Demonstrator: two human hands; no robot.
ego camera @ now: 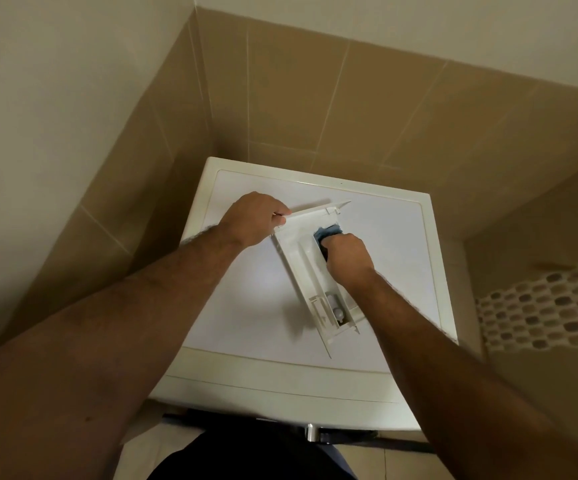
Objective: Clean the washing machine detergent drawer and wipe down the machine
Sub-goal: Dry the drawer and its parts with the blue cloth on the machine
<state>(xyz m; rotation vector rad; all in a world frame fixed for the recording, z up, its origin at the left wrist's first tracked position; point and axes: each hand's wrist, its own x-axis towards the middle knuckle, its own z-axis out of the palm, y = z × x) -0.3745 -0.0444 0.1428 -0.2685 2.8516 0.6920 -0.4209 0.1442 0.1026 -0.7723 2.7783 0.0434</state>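
— On top of the washing machine (246, 306), nearest the person, what lies there?

— One end of the detergent drawer (315, 271), taken out and set slantwise on the white lid, with its small siphon compartment showing. It runs away toward the tiled wall (315, 98).

— And the hands?

— Further along, the right hand (348, 259) is curled tight round a blue cloth (329, 232), pressing it into a compartment. Beyond that, the left hand (254, 218) has its fingers closed on the far corner of the drawer, steadying it.

— What could go wrong?

— I'd judge the drawer may skid on the smooth lid if the scrubbing push outruns the left hand's hold; it could slide off an edge. Hard pressure might also crack a thin plastic partition, or leave residue packed in corners the bunched cloth cannot reach.
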